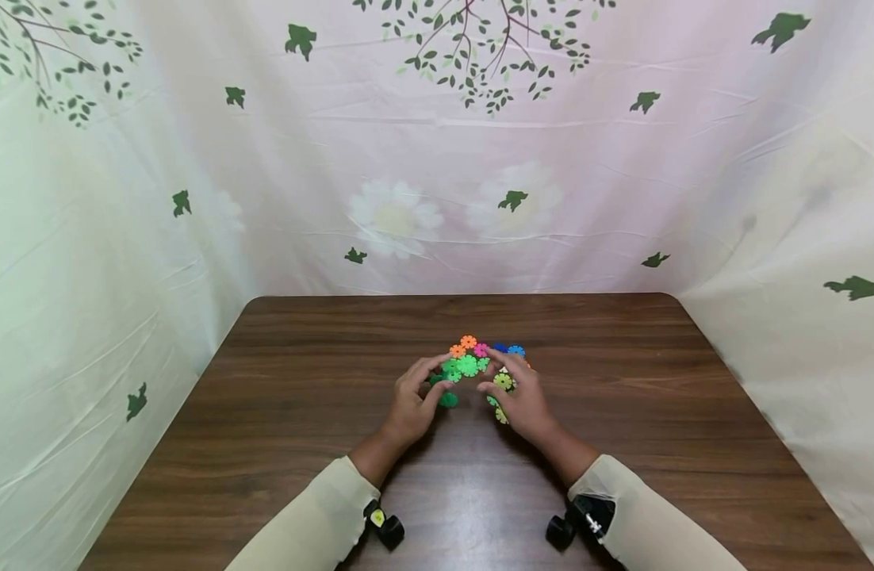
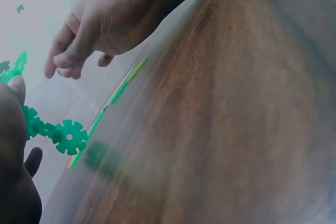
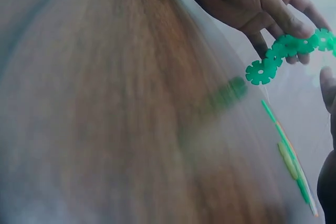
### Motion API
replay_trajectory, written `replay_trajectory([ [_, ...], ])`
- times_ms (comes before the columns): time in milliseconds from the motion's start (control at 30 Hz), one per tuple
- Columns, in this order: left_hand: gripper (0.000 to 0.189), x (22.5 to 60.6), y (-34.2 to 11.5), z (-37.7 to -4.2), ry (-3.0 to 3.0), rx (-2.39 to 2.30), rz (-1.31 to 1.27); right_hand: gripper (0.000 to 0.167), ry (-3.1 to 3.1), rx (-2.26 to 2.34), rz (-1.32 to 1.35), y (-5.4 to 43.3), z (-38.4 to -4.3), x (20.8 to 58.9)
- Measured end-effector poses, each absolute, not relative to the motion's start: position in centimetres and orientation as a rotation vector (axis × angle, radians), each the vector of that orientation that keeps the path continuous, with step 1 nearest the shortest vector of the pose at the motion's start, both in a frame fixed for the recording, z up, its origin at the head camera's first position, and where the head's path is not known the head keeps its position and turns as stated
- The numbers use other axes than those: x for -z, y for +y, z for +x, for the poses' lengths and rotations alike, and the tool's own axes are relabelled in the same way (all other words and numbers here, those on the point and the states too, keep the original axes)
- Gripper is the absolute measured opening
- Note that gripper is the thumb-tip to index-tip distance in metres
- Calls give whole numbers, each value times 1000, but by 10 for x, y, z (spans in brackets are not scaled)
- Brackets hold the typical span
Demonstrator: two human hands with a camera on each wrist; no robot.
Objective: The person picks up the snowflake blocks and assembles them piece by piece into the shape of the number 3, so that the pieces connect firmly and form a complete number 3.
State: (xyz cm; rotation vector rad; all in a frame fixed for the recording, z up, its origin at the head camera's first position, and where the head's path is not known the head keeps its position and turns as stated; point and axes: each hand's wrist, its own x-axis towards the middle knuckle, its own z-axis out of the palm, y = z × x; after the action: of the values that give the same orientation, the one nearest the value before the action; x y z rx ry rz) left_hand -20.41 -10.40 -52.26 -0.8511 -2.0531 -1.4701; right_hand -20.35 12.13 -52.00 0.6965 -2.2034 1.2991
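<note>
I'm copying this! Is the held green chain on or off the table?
Off. The left hand holds the green chain above the table, its reflection separate.

I see pale glare low on the counter, soft shadows beside my arms, and bright cloth behind the counter. Both wrist views look hazy, the green discs mirrored blurrily on the counter.

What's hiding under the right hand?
In the head view, yellow-green flower pieces peek out from under the right hand, and blue flower pieces show just past it. The hand covers the rest, so I can't tell what else is there.
</note>
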Motion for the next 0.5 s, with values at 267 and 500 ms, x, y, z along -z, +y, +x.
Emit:
replay_trajectory([
  [267, 40, 520, -103, -204, -2038, 1509, -830, 57, -2284, -1268, 615, 133, -202, 529],
  [500, 40, 523, -105, -205, -2012, 1546, -830, 40, -2452, -1239, 498, 138, -201, 528],
])
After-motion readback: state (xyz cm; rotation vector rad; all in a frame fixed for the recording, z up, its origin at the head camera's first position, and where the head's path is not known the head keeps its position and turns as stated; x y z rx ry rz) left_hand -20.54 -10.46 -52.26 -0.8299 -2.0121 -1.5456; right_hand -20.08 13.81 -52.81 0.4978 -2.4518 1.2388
